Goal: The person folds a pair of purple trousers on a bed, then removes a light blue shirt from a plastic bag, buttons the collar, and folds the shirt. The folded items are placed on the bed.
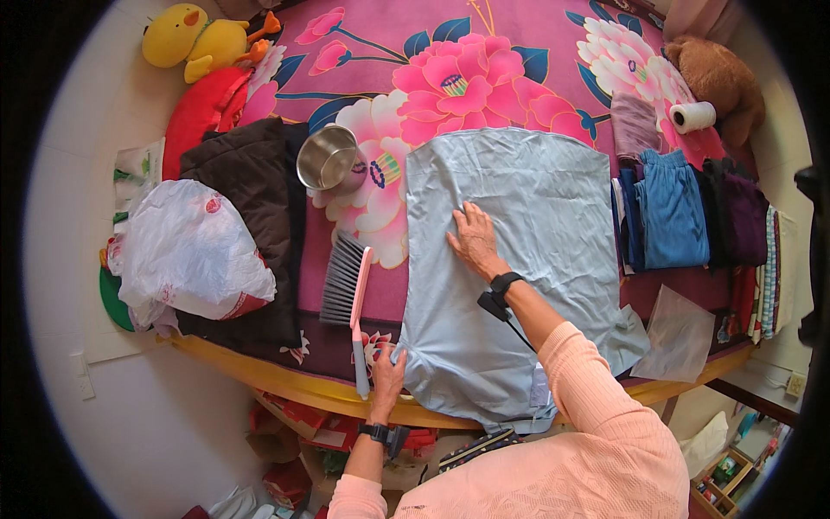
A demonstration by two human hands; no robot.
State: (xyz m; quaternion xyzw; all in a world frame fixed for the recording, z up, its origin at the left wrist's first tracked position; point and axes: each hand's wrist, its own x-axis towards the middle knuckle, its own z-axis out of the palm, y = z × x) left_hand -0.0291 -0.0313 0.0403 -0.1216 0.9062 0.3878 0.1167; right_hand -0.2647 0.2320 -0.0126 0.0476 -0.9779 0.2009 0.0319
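Note:
A light blue garment (519, 188), probably a shirt, lies spread on a floral bedspread with soft creases across it. My right hand (476, 240) rests flat on its upper left part, fingers apart. At the garment's lower left corner, my left hand (387, 379) pinches the edge of the cloth between thumb and fingers. A label or tag (540, 387) shows near the bottom edge, close to my right sleeve. Just left of the garment lies a bed brush (360, 298) with grey bristles and a pink and grey handle, its end beside my left hand.
A metal pot (327, 157) stands beyond the brush. Leftward, a white plastic bag (194, 253) sits on dark folded clothing (233, 162). Folded blue trousers (674, 214), other clothes, a white roll (694, 117) and a clear plastic bag (675, 337) lie right. A wooden bed edge (311, 384) runs in front.

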